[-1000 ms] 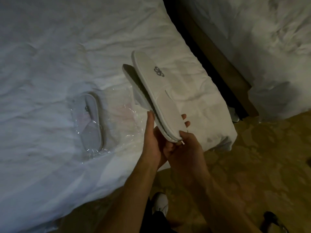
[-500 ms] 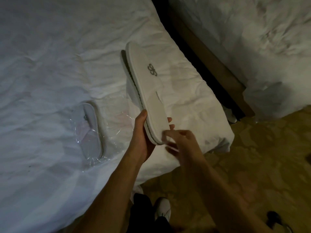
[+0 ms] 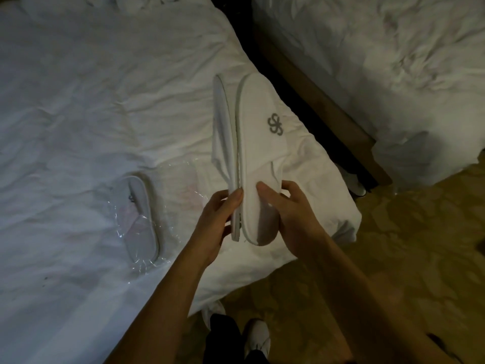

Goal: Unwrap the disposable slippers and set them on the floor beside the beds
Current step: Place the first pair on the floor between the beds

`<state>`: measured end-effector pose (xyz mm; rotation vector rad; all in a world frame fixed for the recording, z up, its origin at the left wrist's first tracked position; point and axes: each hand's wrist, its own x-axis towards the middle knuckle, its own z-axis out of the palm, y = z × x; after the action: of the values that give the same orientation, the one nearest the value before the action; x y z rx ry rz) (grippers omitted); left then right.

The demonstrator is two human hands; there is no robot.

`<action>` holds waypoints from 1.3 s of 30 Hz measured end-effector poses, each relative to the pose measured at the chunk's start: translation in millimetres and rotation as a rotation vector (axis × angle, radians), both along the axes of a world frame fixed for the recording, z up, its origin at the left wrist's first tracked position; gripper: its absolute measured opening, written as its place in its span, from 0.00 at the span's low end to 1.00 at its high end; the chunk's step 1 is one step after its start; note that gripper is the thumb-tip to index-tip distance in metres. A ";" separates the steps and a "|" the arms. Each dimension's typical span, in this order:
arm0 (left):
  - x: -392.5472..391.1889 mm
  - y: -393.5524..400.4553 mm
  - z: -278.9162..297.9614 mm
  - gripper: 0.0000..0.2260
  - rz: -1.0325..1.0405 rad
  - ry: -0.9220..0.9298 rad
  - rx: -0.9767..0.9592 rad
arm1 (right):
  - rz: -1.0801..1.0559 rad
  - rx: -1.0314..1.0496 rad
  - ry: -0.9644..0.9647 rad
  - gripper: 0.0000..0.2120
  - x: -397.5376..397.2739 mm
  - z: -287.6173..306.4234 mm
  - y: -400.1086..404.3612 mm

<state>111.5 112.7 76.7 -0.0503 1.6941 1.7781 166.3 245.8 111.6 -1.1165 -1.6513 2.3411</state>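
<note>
Both hands gripping unwrapped white cloth slippers by the heels. Second pair in clear plastic wrap on the bed; nothing floored yet.

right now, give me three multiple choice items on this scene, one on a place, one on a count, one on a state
1. Where does the wrapped pair lie?
A. on the floor
B. on the left bed
C. on the right bed

2. How many unwrapped slippers are held up?
A. one
B. two
C. four

3. What state is the logo slipper in?
A. sealed in plastic
B. bare, gripped at its heel end
C. lying on the floor

Answers:
1. B, the pair sits in clear plastic on the left bed.
2. B, the left hand holds the plain slipper and the right hand holds the logo one.
3. B, no wrap covers it and the right hand grips its near end.
</note>
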 end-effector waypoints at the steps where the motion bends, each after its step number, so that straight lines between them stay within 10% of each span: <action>1: -0.2 0.1 -0.3 0.34 0.045 0.030 -0.033 | -0.023 0.007 0.011 0.21 0.8 -1.0 0.3; 16: 5.3 0.2 -11.2 0.32 0.248 0.220 -0.357 | -0.227 0.065 0.032 0.18 16.2 -32.7 7.4; 39: 18.1 9.7 -24.4 0.24 0.213 0.110 -0.072 | -0.281 -0.005 -0.042 0.16 29.7 -45.6 25.6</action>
<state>129.6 122.4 52.3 -0.1735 1.8908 1.9031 196.0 271.4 66.0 -1.3110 -1.3951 2.1597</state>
